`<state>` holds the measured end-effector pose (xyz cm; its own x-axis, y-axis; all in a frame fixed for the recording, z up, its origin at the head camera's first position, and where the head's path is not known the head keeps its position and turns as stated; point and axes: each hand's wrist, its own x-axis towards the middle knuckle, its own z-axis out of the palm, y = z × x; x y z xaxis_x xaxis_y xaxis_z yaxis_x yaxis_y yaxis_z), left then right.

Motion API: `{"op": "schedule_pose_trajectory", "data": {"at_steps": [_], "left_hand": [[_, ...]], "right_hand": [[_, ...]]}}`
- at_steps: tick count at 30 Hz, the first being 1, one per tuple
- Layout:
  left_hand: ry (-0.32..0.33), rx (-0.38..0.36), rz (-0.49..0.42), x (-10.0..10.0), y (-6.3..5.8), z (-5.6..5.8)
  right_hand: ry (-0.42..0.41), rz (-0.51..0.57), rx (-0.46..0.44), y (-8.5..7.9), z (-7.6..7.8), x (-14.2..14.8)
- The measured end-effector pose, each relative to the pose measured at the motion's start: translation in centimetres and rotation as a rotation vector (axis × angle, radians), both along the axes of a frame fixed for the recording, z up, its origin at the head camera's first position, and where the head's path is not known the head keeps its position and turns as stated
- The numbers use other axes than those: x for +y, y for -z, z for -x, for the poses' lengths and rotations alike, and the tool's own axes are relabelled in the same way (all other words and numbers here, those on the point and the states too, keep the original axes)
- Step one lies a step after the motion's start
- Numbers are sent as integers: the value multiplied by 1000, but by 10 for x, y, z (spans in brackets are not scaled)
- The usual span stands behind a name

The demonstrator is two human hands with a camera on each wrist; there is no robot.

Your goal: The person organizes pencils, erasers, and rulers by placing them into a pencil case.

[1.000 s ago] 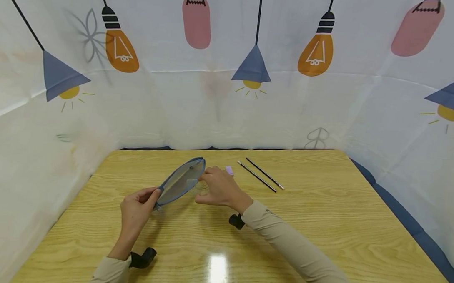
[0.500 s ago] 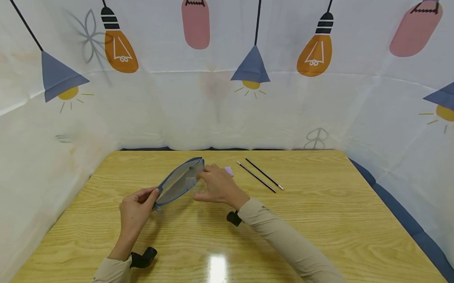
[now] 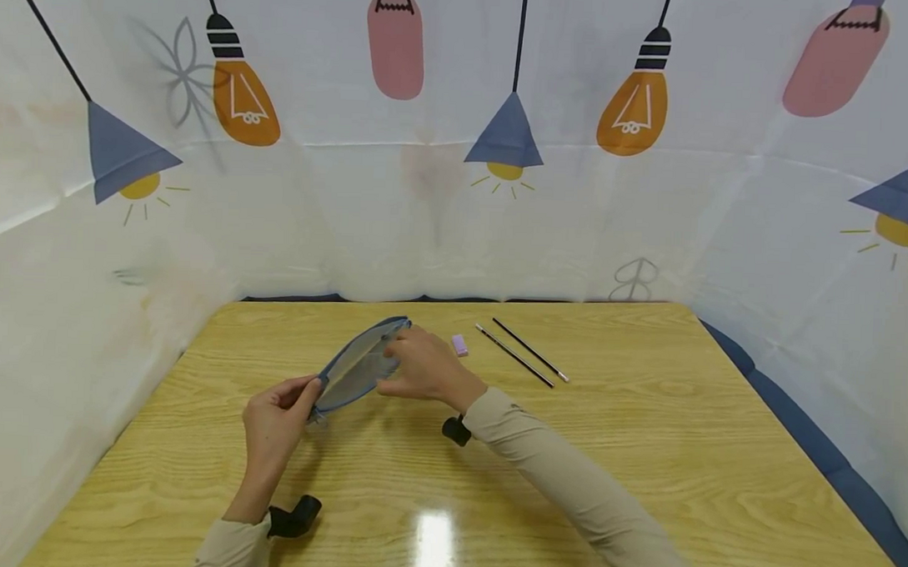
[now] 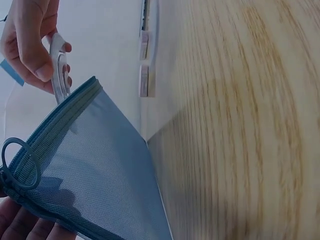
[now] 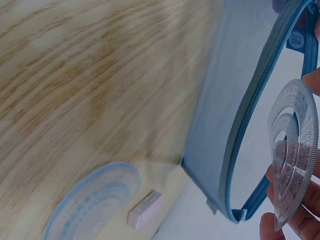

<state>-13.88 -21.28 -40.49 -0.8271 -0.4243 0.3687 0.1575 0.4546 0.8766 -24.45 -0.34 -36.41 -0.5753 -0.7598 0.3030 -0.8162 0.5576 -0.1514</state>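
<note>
My left hand (image 3: 272, 419) pinches the near end of a blue mesh zip pouch (image 3: 353, 380), which it holds up off the table with its mouth gaping. A ring-shaped zip pull (image 4: 34, 175) dangles at that end in the left wrist view. My right hand (image 3: 428, 368) is at the pouch's far end and grips a clear half-round protractor (image 5: 302, 150) between thumb and fingers. In the right wrist view the protractor overlaps the open mouth, scale marks showing along its curved edge. In the head view my right hand mostly hides it.
A lilac eraser (image 3: 460, 345) lies just beyond my right hand. Two dark pencils, a nearer pencil (image 3: 515, 355) and a farther pencil (image 3: 530, 349), lie slantwise to its right. The right wrist view shows another half-round, bluish scale (image 5: 95, 200) beside the eraser. Patterned cloth (image 3: 426, 224) walls the table.
My right hand has moved slightly left, bringing the protractor closer into the pouch's mouth and uncovering more of the eraser. My left hand and the pouch have stayed almost still.
</note>
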Motion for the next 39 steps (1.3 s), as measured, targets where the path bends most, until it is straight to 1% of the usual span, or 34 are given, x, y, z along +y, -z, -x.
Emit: {"op": "schedule_pose_trajectory", "data": {"at_steps": [5,8,14,21,27,35,39], "left_hand": [[-6,-10,-12,3,0,1],[-13,-12,-2,4,1,2],[-27,-7,15,4,0,1],[-30,-15,8,4,1,1],[-38,-14,8,4,3,2],[-39,-1,13,5,2,2],[-39,3,15,5,1,2]], "right_hand": [[14,-11,7,1,0,-4],[27,-23,-4,1,1,-6],[23,-19,-35,6,3,-8],[17,-8,-59,9,4,-10],[24,-13,-108,12,6,-12],[-69,64,-162,14,10,-15],[-87,78,-169,14,11,-16]]}}
